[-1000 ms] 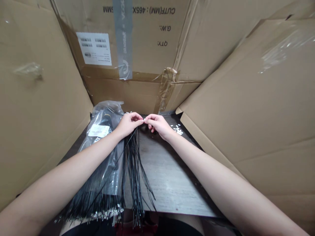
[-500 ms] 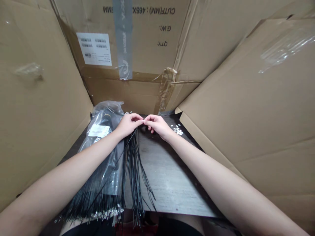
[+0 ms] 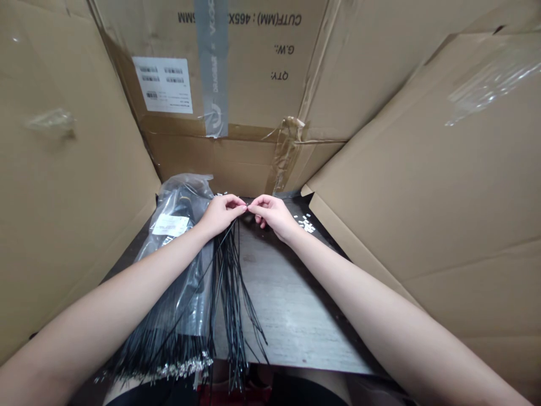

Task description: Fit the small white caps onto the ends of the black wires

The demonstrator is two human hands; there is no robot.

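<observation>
My left hand (image 3: 222, 213) and my right hand (image 3: 273, 214) meet fingertip to fingertip at the far end of a dark wooden table (image 3: 287, 310). Both are pinched shut. The left hand pinches the end of a thin black cable (image 3: 213, 259) that runs back toward me. What the right fingers pinch is too small to make out. A loose bunch of black cables (image 3: 232, 299) lies under the hands and fans out to the near table edge. To the left lies a clear plastic bag (image 3: 177, 225) of more black cables with a white label.
Cardboard boxes wall the table in: one on the left (image 3: 63, 197), one at the back (image 3: 236, 84) with a white label and grey tape, one on the right (image 3: 431, 186). Small white bits (image 3: 305, 224) lie scattered by my right hand.
</observation>
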